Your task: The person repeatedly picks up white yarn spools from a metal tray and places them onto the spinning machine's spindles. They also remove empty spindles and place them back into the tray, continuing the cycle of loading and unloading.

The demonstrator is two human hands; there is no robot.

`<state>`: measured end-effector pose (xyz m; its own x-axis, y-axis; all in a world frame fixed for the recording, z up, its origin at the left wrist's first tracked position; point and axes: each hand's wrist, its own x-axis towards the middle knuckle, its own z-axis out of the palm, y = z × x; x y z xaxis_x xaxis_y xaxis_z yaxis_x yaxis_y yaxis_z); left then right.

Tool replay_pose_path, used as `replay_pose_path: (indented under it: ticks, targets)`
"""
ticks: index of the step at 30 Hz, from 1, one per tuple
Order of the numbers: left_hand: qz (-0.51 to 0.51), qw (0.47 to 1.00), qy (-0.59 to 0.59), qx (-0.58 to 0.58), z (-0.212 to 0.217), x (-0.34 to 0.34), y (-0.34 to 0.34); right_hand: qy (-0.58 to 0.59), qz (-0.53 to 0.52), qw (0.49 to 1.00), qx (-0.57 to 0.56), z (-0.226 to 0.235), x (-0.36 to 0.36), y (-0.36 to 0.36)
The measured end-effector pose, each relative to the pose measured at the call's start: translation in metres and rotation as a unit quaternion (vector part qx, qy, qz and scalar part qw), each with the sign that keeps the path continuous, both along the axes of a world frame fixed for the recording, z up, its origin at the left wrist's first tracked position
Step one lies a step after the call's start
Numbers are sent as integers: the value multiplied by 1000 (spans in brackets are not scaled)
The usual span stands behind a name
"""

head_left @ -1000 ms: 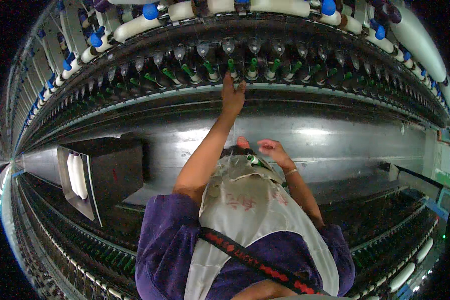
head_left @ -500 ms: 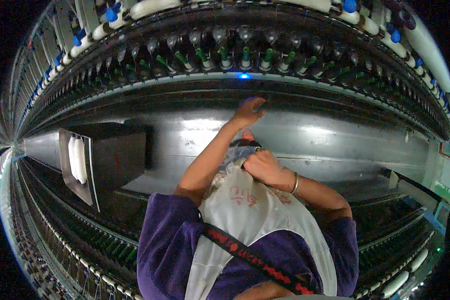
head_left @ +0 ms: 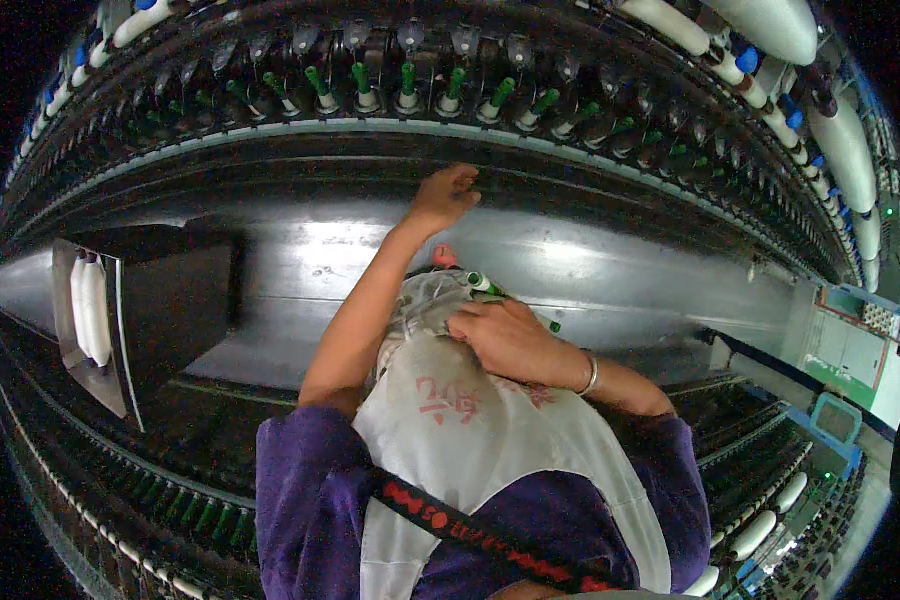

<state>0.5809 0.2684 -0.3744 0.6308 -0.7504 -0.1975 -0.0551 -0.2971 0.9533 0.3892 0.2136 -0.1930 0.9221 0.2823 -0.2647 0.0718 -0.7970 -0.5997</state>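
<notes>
My left hand [head_left: 442, 197] is stretched out in front of me with its fingers curled, just under the metal rail below a row of green-topped spindles [head_left: 405, 88]; I cannot see anything in it. My right hand [head_left: 505, 335] rests on the mouth of the white cloth bag [head_left: 470, 440] worn on my chest. Green and white bobbin ends [head_left: 482, 284] stick out of the bag just above those fingers. Whether the right hand grips a bobbin inside the bag is hidden.
A long spinning frame with a shiny metal panel [head_left: 590, 265] runs across in front of me. White full bobbins [head_left: 850, 150] line the upper right. A dark box [head_left: 155, 300] with white rolls stands at the left. A blue cart [head_left: 835, 420] is at the right.
My left hand has come down from the spindle row to below the rail. My right hand has moved onto the bag's mouth. The view has tilted down.
</notes>
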Motion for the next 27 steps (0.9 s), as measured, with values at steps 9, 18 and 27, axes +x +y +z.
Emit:
replay_pose_path:
  ticks: [9, 18, 27]
  targets:
    - [-21, 995, -67, -77, 40, 36, -8, -51, -358, 866, 345, 0, 111, -100]
    - [-17, 984, -64, -168, 110, 63, -48, -185, -473, 521, 686, 0, 267, -190]
    - [121, 911, 217, -329, 150, 112, -98, -30, -375, 463, 803, 1, 263, -198]
